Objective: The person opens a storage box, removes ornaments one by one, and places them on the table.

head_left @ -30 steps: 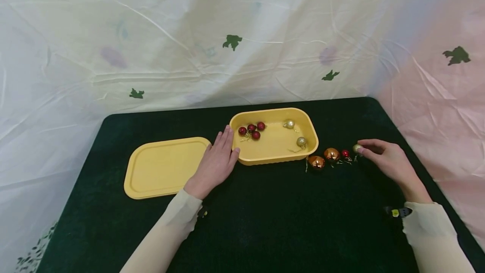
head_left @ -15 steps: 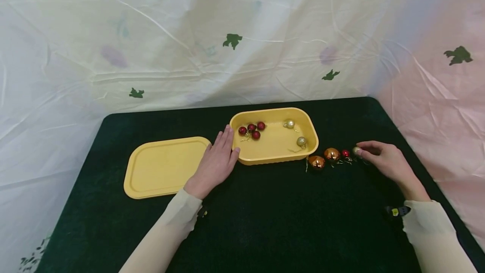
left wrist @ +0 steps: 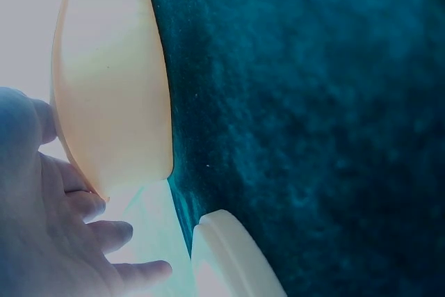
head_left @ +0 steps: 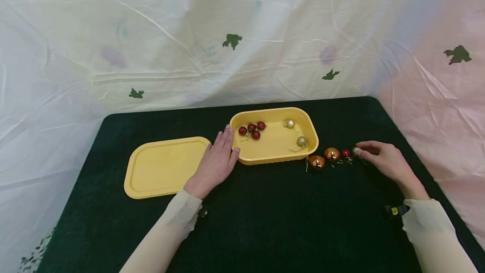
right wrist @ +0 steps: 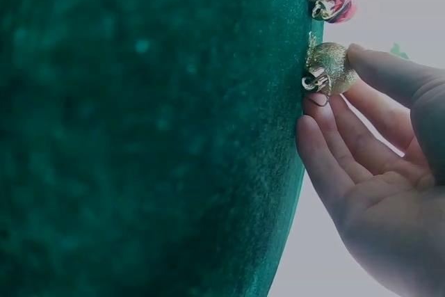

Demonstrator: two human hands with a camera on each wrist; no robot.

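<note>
With its fingers straight, my left hand [head_left: 214,159] rests against the left wall of a yellow plastic box [head_left: 273,157]. The left wrist view shows the fingertips at the box's outer wall [left wrist: 115,81]. Inside the box lie several dark red baubles [head_left: 256,135] on the left and two gold baubles [head_left: 301,141] on the right. My right hand [head_left: 386,159] pinches a small glittery gold bauble [right wrist: 332,67] between thumb and fingers, down at the table. A small red bauble [head_left: 345,153] sits just left of it, then two larger shiny orange baubles [head_left: 331,154] by the box's front right corner.
A yellow lid [head_left: 163,167] lies flat on the dark green table [head_left: 288,222], left of the box and partly behind my left forearm. A patterned white cloth [head_left: 265,66] hangs behind the table and at its sides.
The gold bauble in my right hand has shifted slightly down and left, nearer the red bauble. My left hand and the box have stayed put.
</note>
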